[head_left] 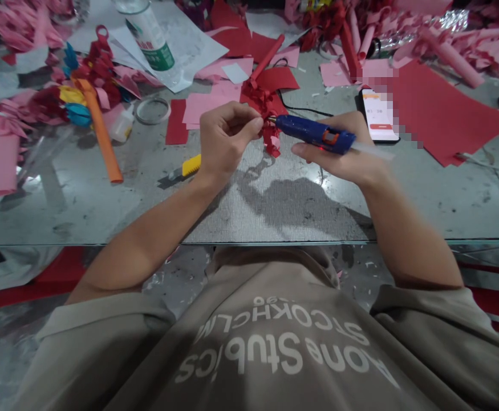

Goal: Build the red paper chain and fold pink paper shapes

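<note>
My right hand (339, 154) is wrapped round a blue hot glue gun (303, 130); a clear glue stick (375, 151) pokes out of its back and a small red light glows on its side. The gun's metal tip points left, at a curled red paper piece (270, 134) pinched between the thumb and fingers of my left hand (230, 134). Whether the tip touches the paper I cannot tell. Behind this piece, a rolled red paper tube (268, 57) slants up and away. A yellow-handled cutter (190, 165) lies just left of my left wrist.
Pink paper sheets (215, 97) and a large red sheet (446, 108) lie across the table. A phone (380, 117) rests beyond my right hand. Further left are a plastic bottle (150, 43), a tape ring (153, 110), a small glue bottle (122, 124) and an orange paper tube (101, 137).
</note>
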### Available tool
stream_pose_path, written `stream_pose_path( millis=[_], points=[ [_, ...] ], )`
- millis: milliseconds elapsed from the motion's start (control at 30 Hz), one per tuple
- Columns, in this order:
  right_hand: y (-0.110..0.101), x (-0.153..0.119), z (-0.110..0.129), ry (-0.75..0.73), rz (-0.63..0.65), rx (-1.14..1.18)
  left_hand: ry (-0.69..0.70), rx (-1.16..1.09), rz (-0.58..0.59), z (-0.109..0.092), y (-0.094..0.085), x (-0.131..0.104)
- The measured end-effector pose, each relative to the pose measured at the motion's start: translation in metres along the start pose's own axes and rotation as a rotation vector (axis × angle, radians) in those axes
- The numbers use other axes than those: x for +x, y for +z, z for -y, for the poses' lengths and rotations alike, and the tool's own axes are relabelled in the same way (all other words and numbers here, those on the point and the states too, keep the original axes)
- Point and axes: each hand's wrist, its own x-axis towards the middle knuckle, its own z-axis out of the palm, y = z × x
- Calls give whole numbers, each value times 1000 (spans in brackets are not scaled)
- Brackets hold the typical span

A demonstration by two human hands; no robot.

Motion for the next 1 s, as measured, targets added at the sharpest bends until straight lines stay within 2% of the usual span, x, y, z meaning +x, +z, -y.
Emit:
stream_pose_path(
  millis=[300,533,800,1000],
  points=[
    [1,-2,-1,26,20,46,-62,-61,-8,-1,0,-1],
    [4,-1,0,17,11,11,-16,-70,-6,8,-2,1],
    [5,-2,2,50,-38,-7,-93,-128,-21,-10,1,-1],
    [8,-3,2,42,-94,-70,-102,-156,-48,-9,3,-1]
  ],
)
